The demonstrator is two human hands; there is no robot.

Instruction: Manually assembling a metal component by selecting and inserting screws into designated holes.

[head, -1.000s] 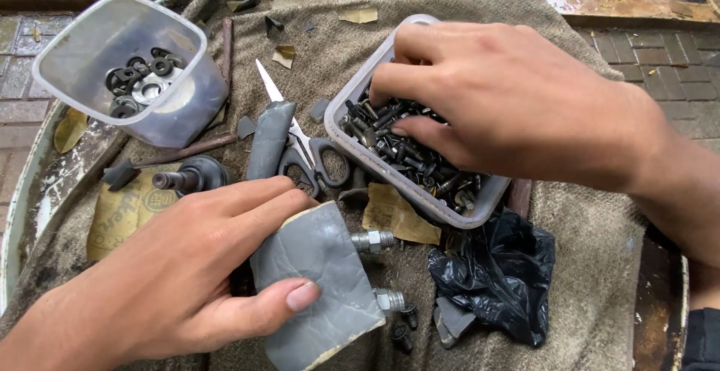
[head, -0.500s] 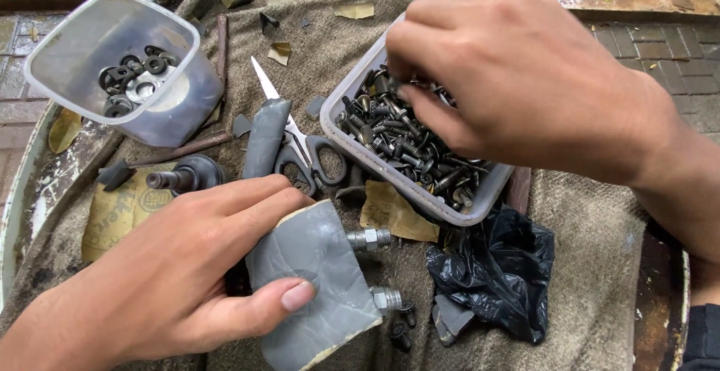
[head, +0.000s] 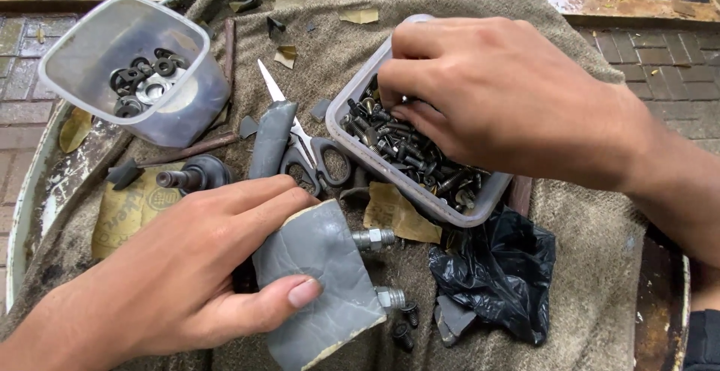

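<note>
My left hand grips a grey rubber-wrapped block at the bottom centre; two threaded bolt ends stick out of its right side. My right hand reaches into a clear plastic tub of dark screws and bolts, fingertips pinched among them at the tub's upper left; whether it holds a screw I cannot tell. Scissors with black handles lie between the two hands.
A second clear tub with black washers stands upper left. A grey rubber strip, a black ball-joint part, yellowish paper scraps and a crumpled black plastic bag lie on brown cloth over a round rim.
My right hand has shifted within the screw tub toward its upper left corner, fingers digging among the screws. My left hand keeps the same grip on the grey block.
</note>
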